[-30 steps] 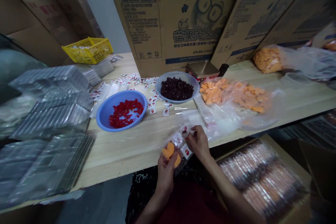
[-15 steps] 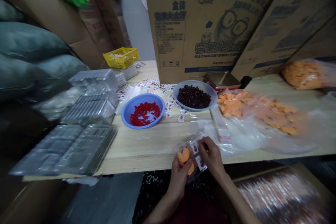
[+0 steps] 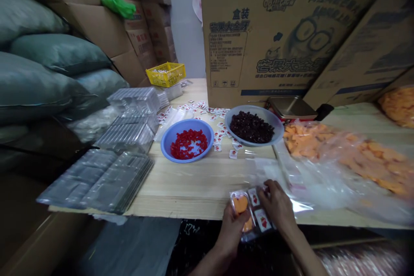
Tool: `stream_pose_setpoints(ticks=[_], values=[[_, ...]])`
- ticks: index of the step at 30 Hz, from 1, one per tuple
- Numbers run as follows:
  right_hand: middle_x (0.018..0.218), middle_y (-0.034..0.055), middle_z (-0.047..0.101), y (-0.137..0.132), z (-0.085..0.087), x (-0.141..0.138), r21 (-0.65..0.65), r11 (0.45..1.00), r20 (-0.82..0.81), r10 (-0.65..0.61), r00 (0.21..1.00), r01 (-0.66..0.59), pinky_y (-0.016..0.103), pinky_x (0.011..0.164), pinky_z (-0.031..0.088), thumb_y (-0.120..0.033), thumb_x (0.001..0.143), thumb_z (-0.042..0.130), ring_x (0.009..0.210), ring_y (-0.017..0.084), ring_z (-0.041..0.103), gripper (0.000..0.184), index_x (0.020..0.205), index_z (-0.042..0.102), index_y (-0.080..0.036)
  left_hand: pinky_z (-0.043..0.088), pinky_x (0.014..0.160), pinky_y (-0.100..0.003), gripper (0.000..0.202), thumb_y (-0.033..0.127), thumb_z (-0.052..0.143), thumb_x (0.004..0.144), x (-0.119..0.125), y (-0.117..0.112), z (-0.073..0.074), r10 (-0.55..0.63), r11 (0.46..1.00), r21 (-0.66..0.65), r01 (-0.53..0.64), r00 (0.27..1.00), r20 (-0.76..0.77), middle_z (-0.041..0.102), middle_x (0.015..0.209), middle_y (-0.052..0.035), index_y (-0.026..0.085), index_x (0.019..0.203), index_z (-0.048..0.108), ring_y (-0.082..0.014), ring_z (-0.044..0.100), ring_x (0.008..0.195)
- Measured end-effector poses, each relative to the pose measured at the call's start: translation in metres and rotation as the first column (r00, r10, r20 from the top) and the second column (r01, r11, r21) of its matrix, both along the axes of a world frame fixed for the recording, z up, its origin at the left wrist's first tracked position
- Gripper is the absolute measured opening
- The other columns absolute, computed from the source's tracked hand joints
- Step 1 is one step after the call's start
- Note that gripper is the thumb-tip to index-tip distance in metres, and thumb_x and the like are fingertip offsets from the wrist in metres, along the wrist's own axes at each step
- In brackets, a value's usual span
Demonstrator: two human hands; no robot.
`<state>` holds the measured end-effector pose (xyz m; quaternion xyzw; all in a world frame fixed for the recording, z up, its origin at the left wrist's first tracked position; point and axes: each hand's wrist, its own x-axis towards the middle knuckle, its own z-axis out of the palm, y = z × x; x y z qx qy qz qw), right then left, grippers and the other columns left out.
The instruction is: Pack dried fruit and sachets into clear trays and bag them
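Observation:
A small clear plastic tray (image 3: 250, 211) lies at the front edge of the wooden table (image 3: 194, 185), with orange fruit pieces and small red-and-white packets in its compartments. My left hand (image 3: 233, 228) grips its left side, fingers wrapped round. My right hand (image 3: 278, 207) rests on its right side, fingers curled over the top. Farther back stand a blue bowl of red pieces (image 3: 186, 140) and a grey bowl of dark dried fruit (image 3: 254, 125).
Stacks of empty clear trays (image 3: 103, 177) fill the table's left. Bags of orange fruit pieces (image 3: 343, 155) lie on the right. Loose packets (image 3: 220, 131), a yellow basket (image 3: 165, 73), a metal scale (image 3: 291, 107), big cardboard boxes (image 3: 274, 30) and grey sacks (image 3: 48, 73) ring the back.
The view has swung left and up. Both hands have brought the tray from a tilted hold down flat onto the table's front edge.

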<state>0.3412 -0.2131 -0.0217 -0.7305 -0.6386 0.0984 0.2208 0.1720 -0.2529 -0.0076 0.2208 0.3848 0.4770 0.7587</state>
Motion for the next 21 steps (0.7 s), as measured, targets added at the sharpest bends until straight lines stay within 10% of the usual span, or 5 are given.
stream_pose_setpoints(ticks=[6, 16, 21], values=[[0.075, 0.0041, 0.060, 0.009, -0.009, 0.009, 0.053, 0.997, -0.002, 0.063, 0.998, -0.063, 0.030, 0.061, 0.038, -0.026, 0.088, 0.045, 0.064, 0.019, 0.059, 0.016, 0.076, 0.054, -0.022, 0.054, 0.083, -0.037, 0.054, 0.040, 0.083, 0.069, 0.003, 0.001, -0.002, -0.017, 1.000, -0.012, 0.016, 0.998, -0.053, 0.072, 0.106, -0.0140, 0.013, 0.112, 0.067, -0.0271, 0.069, 0.092], [0.068, 0.0028, 0.064, 0.006, 0.014, -0.018, 0.126, 0.991, -0.392, 0.084, 0.916, -0.037, 0.031, 0.058, 0.043, -0.034, 0.089, 0.050, 0.058, 0.020, 0.059, 0.015, 0.084, 0.058, -0.022, 0.053, 0.078, -0.032, 0.051, 0.036, 0.086, 0.064, -0.006, 0.007, 0.006, 0.071, 0.997, -0.017, -0.073, 0.992, -0.108, 0.074, 0.095, -0.0093, 0.014, 0.106, 0.069, -0.0217, 0.068, 0.083], [0.074, 0.0033, 0.062, -0.003, 0.010, -0.022, 0.130, 0.991, -0.331, 0.073, 0.941, -0.031, 0.029, 0.063, 0.042, -0.025, 0.087, 0.049, 0.067, 0.019, 0.058, 0.010, 0.083, 0.058, -0.021, 0.054, 0.075, -0.030, 0.050, 0.038, 0.085, 0.065, -0.013, -0.001, -0.002, -0.011, 0.997, -0.072, 0.002, 0.992, -0.127, 0.074, 0.095, -0.0105, 0.013, 0.104, 0.068, -0.0204, 0.069, 0.078]])
